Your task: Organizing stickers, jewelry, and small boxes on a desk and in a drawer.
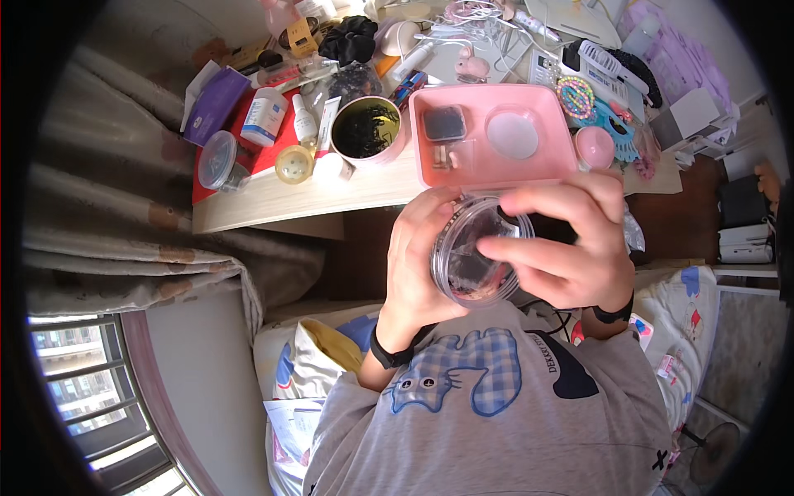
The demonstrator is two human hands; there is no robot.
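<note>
My left hand (412, 260) is wrapped around the side of a round clear plastic jar (481, 297), raised in front of my chest and tilted so its round end faces up. Dark and reddish contents show through the plastic; I cannot make out what they are. Over that round end reaches my right hand (564, 248), two fingers spread, one at the far rim and one across the middle. Whether those fingertips grip anything is unclear. Just beyond the jar, a pink plastic tray (484, 167) sits at the desk's edge, holding a small dark-filled box (444, 123) and a clear round lid (512, 132).
Left of the tray stands a round tub (372, 158) with dark strands inside. A white bottle (265, 116), a clear lidded tub (218, 161) and a purple box (217, 102) are farther left. Bead bracelets (575, 98) and cables crowd the desk (298, 201). A curtain (142, 248) hangs at left.
</note>
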